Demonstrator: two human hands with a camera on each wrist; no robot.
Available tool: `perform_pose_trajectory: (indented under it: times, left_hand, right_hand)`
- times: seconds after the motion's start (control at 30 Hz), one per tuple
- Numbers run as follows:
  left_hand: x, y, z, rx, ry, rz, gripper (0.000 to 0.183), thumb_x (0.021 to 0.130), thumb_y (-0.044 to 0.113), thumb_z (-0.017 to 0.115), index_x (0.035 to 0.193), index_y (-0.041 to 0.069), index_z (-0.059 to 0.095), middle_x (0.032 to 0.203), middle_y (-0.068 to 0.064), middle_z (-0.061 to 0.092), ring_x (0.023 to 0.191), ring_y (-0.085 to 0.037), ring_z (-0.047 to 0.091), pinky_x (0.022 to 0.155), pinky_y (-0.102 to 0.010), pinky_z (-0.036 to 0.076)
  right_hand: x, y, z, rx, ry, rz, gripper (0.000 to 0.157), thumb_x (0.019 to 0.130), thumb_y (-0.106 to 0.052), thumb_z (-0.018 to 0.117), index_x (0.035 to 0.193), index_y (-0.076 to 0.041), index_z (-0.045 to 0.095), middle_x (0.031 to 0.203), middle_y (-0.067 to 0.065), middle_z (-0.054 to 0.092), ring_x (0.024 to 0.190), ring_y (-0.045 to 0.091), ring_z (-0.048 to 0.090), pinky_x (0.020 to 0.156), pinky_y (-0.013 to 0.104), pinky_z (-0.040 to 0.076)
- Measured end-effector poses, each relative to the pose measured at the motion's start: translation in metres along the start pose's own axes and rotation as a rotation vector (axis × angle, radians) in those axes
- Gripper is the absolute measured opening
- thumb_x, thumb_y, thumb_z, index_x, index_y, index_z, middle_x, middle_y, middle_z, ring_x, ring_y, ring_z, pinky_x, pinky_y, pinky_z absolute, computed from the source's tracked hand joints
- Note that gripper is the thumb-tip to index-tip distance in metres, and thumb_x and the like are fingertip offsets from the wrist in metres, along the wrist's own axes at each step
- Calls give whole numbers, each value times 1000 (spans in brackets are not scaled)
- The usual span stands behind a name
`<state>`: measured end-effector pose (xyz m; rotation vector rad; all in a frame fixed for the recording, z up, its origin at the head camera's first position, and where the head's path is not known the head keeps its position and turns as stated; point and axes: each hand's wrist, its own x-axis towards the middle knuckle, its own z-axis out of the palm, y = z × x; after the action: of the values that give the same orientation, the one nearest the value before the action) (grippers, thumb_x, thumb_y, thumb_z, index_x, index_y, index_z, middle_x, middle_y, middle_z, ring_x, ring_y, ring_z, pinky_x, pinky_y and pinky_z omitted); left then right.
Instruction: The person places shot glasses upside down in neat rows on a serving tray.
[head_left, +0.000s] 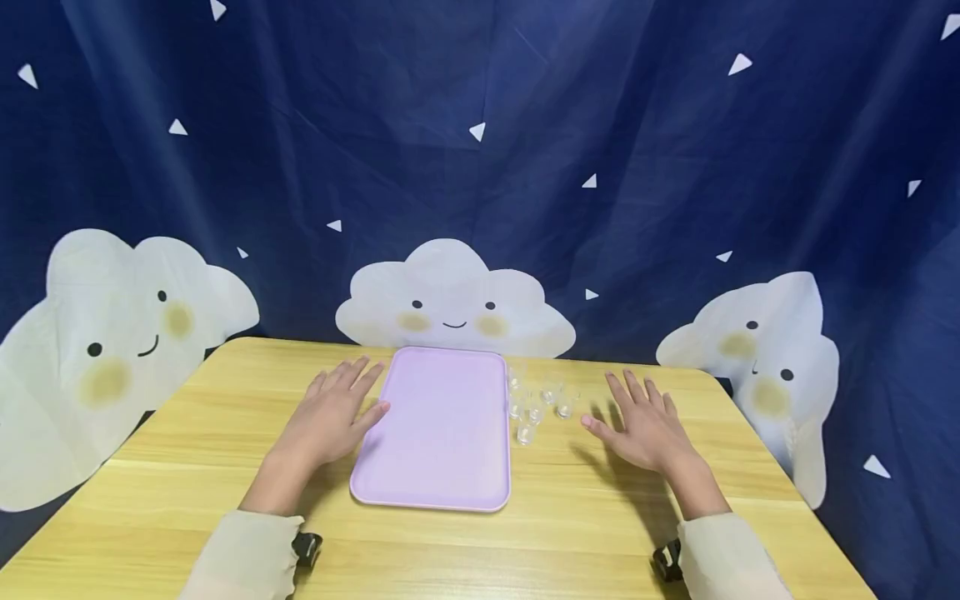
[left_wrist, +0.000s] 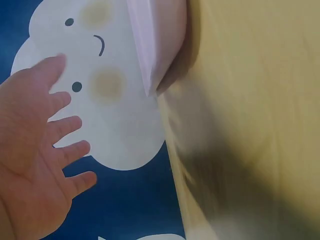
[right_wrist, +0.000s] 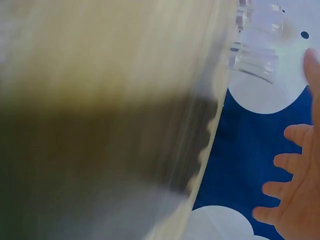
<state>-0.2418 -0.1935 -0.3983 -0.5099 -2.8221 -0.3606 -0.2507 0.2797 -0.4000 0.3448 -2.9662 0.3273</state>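
Note:
A flat lilac tray (head_left: 438,433) with a raised rim lies on the wooden table, its long side pointing away from me. Just right of it several small clear cups (head_left: 525,432) stand in a loose cluster; two or so show at the top of the right wrist view, one a clear cup (right_wrist: 255,62) with a flared rim. My left hand (head_left: 330,417) hovers by the tray's left edge, fingers spread, the thumb overlapping the rim in the head view. To the right of the cups my right hand (head_left: 645,425) is held with spread fingers above its shadow. Both hands hold nothing.
The light wooden table (head_left: 600,533) has rounded far corners. Behind it hangs a dark blue curtain (head_left: 420,167) with white triangles and smiling clouds, close to the table's far edge. Black straps with small devices (head_left: 306,550) sit at both wrists by the cream sleeves.

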Motion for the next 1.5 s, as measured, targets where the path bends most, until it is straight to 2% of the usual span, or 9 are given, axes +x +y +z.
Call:
perform_pose_trajectory:
  times: [0.17, 0.3, 0.57, 0.7, 0.83, 1.0, 1.17, 1.3, 1.5]
  left_hand:
    - [4, -5, 1, -39, 7, -10, 64, 102, 36, 58, 156, 6, 42, 158, -25, 37, 140, -49, 38, 108, -70, 33]
    - [9, -7, 2, -89, -20, -32, 62, 102, 33, 59, 155, 5, 43, 156, -26, 41, 136, -50, 41, 104, -71, 37]
    - [22, -10, 11, -226, -82, -60, 61, 102, 27, 59, 152, -2, 43, 151, -29, 45, 138, -53, 40, 112, -66, 33]
    - [29, -10, 19, -286, -121, -81, 61, 103, 26, 59, 152, -5, 41, 150, -31, 45, 140, -50, 40, 115, -63, 31]
    - [34, -12, 25, -326, -133, -105, 61, 102, 23, 59, 152, -7, 40, 149, -31, 47, 140, -48, 41, 116, -60, 32]
    - [39, -12, 30, -406, -141, -140, 61, 102, 20, 60, 152, -8, 39, 147, -31, 50, 137, -47, 46, 115, -59, 34]
    - [41, -13, 36, -501, -145, -190, 60, 102, 18, 60, 152, -8, 39, 139, -33, 55, 126, -48, 56, 108, -59, 43]
    - [40, -17, 39, -519, -136, -219, 57, 100, 13, 59, 149, -10, 41, 135, -32, 57, 125, -48, 56, 107, -58, 44]
    - [39, -21, 44, -522, -129, -217, 53, 95, 3, 54, 146, -11, 46, 133, -31, 59, 127, -50, 53, 109, -61, 41]
  right_hand:
    - [6, -1, -2, 46, -24, -19, 87, 98, -48, 64, 160, 1, 27, 162, 34, 21, 142, 62, 25, 109, 77, 25]
    - [14, -4, -1, 86, -57, -24, 83, 98, -38, 67, 159, 4, 27, 159, 37, 26, 139, 62, 29, 107, 76, 30]
    - [34, -15, 8, 152, -97, -51, 78, 99, -29, 68, 155, 8, 31, 153, 37, 36, 140, 57, 33, 112, 67, 33]
    - [41, -21, 12, 184, -119, -53, 76, 98, -26, 69, 154, 10, 32, 153, 34, 40, 142, 53, 34, 114, 64, 31]
    - [47, -27, 16, 215, -117, -54, 73, 98, -24, 70, 152, 11, 35, 150, 31, 46, 140, 50, 40, 114, 62, 34]
    - [53, -32, 18, 232, -105, -49, 69, 97, -21, 71, 150, 10, 39, 141, 31, 55, 128, 46, 54, 108, 58, 43]
    - [55, -33, 20, 252, -101, -38, 66, 97, -18, 71, 149, 9, 41, 133, 31, 60, 123, 45, 58, 103, 57, 48]
    - [56, -32, 22, 283, -88, -28, 63, 95, -15, 71, 147, 9, 45, 127, 30, 64, 116, 43, 63, 99, 55, 51]
    - [56, -28, 27, 353, -65, -5, 56, 92, -8, 73, 140, 9, 52, 115, 26, 69, 101, 36, 71, 90, 50, 56]
